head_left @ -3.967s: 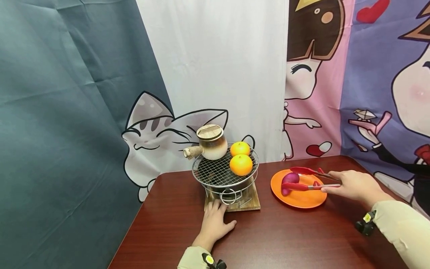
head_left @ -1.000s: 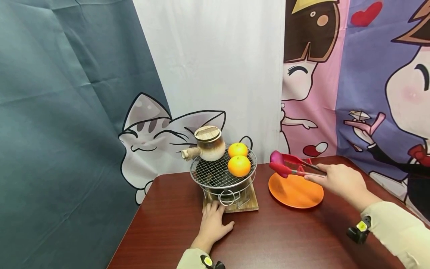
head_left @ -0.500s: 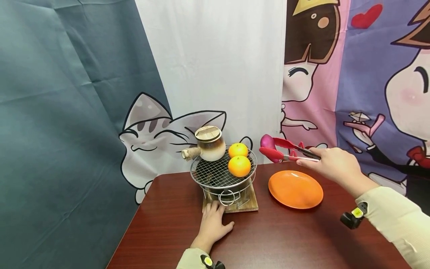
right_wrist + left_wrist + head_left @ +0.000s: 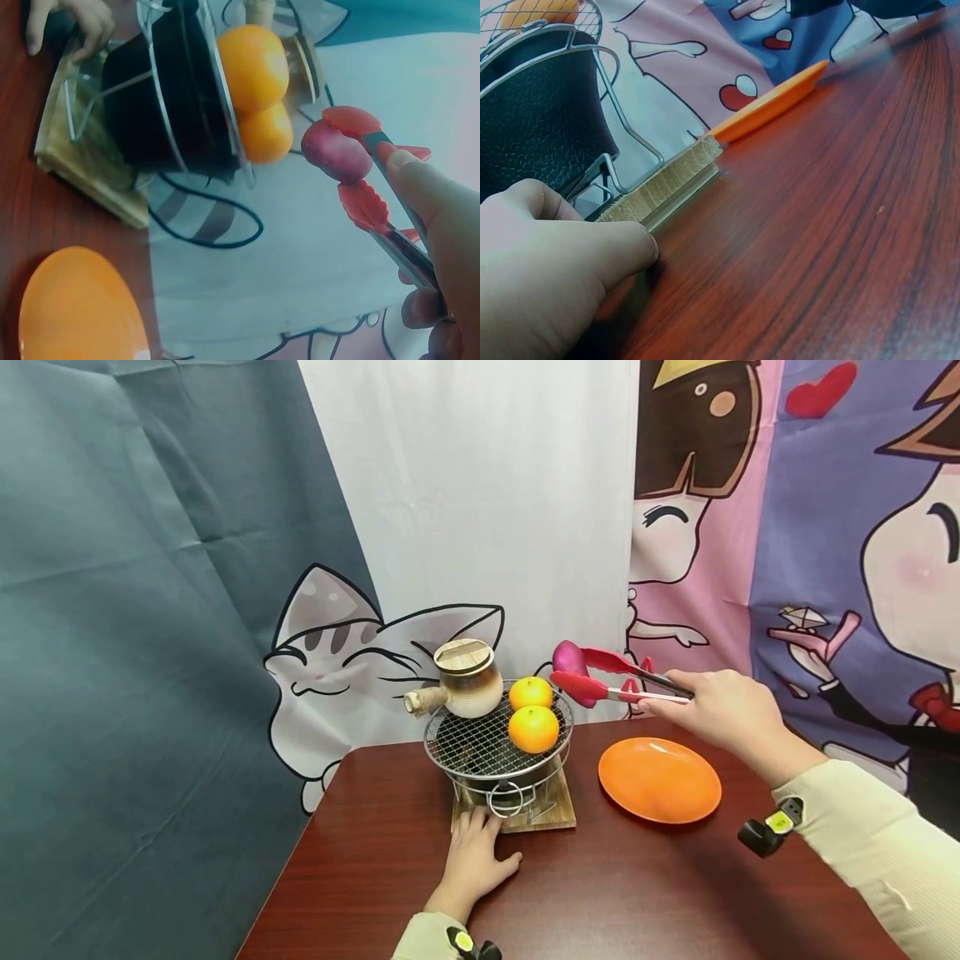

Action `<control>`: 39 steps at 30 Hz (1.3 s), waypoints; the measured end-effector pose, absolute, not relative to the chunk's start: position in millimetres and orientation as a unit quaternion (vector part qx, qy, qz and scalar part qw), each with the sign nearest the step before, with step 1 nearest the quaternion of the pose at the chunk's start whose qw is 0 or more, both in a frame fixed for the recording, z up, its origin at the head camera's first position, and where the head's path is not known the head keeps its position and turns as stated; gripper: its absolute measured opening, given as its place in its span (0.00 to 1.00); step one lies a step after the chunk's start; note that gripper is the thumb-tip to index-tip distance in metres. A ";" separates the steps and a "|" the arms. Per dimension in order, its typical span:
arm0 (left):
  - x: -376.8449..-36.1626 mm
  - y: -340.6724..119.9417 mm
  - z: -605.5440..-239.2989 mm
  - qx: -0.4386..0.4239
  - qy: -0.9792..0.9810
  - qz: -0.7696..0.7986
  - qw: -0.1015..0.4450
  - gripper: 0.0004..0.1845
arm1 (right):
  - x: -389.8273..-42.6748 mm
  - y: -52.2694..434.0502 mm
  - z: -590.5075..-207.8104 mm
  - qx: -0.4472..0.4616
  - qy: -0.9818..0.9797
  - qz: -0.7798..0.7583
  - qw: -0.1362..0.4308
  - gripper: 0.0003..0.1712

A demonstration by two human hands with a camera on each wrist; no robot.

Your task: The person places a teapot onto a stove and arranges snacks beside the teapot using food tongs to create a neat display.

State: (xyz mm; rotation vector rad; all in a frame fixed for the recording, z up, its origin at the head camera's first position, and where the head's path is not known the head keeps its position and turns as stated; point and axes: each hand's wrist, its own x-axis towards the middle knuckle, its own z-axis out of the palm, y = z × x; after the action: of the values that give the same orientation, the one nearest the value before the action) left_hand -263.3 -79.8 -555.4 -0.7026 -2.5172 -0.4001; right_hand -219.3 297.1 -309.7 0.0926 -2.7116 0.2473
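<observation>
Table [image 4: 615, 893]: dark red wood, backed by cartoon cloth hangings.
Stove [image 4: 500, 752]: round wire grill on a black pot, standing on a wooden board [image 4: 558, 814]. On the grill: clay kettle [image 4: 467, 679] with wooden lid at rear left, two oranges [image 4: 533, 728] toward the right side, one behind the other.
Orange plate [image 4: 660, 789]: right of the board, nothing on it.

Right hand [image 4: 720, 706]: squeezing red tongs [image 4: 615, 681], fingers curled round the metal arms. Tong tips clamped on a purple sweet potato [image 4: 567, 657], carried in the air just above and right of the grill's rim, beside the rear orange. Same grip confirmed in the right wrist view [image 4: 341, 150].
Left hand [image 4: 472, 860]: lying on the table, relaxed fingers touching the front edge of the board; gripping nothing. Knuckles against the board in the left wrist view [image 4: 555, 255].

Step judged in hand: carrying the potato from plate side to grill. Next move would call for travel further left, past the oranges, to the bare mesh at front left, then lowering and easing the squeeze without nudging an orange off.

Hard to make out: potato mostly covered by the upper tong tip in the head view; pot contents unseen below the mesh; left fingertips hidden by the board; right wrist view blurred.
</observation>
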 end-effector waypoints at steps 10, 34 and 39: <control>-266.3 -79.9 -557.6 -0.261 -0.918 -0.150 0.260 0.24 | -210.2 274.9 -292.7 0.047 -0.970 0.096 0.219 0.53; -264.7 -80.4 -557.1 -0.258 -0.924 -0.152 0.238 0.23 | -207.8 212.5 -284.0 0.127 -0.963 0.078 0.226 0.47; -263.6 -80.7 -556.6 -0.260 -0.922 -0.148 0.246 0.24 | -211.0 200.2 -284.9 0.138 -0.965 0.064 0.213 0.47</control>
State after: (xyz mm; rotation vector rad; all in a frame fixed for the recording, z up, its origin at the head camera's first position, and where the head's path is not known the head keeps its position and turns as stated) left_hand -263.6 -80.7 -556.6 -0.7088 -2.5148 -0.4044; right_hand -211.0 200.2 -284.9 0.3837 -2.6797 0.1775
